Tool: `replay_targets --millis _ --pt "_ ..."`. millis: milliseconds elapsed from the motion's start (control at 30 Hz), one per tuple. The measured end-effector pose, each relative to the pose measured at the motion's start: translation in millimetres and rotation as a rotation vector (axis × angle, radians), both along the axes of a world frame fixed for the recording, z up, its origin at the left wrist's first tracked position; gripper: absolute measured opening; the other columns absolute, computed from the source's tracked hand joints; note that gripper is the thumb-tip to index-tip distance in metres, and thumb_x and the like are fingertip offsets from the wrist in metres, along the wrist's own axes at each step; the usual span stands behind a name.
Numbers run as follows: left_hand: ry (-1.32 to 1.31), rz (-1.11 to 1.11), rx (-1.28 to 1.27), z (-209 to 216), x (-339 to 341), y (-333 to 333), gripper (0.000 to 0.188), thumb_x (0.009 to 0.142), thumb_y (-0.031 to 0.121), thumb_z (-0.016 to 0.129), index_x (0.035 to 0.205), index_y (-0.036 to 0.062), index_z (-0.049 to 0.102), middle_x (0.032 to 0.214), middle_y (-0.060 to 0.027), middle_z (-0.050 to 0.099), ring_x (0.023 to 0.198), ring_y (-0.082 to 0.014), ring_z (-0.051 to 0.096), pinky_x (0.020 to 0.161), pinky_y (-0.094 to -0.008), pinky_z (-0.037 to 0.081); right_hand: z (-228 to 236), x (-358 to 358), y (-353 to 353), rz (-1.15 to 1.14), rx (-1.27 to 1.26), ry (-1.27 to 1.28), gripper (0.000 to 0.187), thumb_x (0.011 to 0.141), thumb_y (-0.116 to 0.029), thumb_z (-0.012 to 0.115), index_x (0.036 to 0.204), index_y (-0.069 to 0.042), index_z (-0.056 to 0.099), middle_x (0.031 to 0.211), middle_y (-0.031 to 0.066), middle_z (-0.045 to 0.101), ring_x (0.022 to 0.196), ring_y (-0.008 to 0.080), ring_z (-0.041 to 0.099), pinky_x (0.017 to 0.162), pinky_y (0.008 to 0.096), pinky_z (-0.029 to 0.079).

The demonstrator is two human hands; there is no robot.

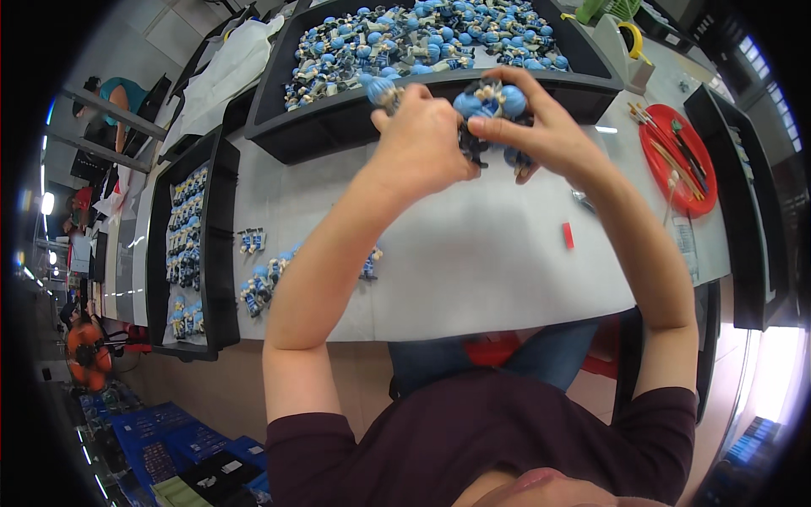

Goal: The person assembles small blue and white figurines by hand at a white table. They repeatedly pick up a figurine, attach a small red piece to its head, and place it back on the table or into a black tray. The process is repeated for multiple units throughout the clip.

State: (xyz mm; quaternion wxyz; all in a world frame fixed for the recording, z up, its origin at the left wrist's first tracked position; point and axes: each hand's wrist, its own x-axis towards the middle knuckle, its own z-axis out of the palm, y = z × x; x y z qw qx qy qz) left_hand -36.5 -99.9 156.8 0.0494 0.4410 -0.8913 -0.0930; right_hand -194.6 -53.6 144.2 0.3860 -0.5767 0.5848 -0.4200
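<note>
White table (439, 279), room nr front edge (473, 333); L grip (422, 139) & R grip (551, 131) hold blue-headed figs (470, 105).

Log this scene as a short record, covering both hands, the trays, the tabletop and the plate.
Left hand: grip on a blue-headed figurine
Right hand: grip on blue-headed figurines; exact count unclear
Far tray: black, holding a jumbled heap of figurines
Left tray: black, holding figurines in rows
White tabletop: small red piece; loose figurines near the left forearm
Red plate: slender sticks
</note>
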Motion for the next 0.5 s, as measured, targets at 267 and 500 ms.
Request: replay_targets --millis 267,500 --pt "0.068 -0.050 0.082 -112 -6 -6 0.050 0.054 0.031 0.079 0.097 0.0092 0.066 0.108 -0.0049 0.058 0.116 -0.0259 0.037 0.091 -0.0516 0.029 -97 -19 -2 0.079 -0.144 0.253 0.069 0.067 -0.037 0.073 0.126 -0.016 0.042 0.110 0.0181 0.052 0.098 0.0287 0.056 0.072 0.0352 0.050" --pt "0.048 -0.049 0.098 -106 15 18 0.072 0.057 0.026 0.079 0.121 0.0107 0.049 0.132 -0.0088 0.039 0.128 -0.0337 0.024 0.095 -0.0655 0.023 -97 -20 27 0.103 -0.282 0.539 0.083 0.060 -0.026 0.078 0.132 -0.021 0.038 0.130 0.0174 0.039 0.120 0.0337 0.038 0.098 0.0406 0.036"
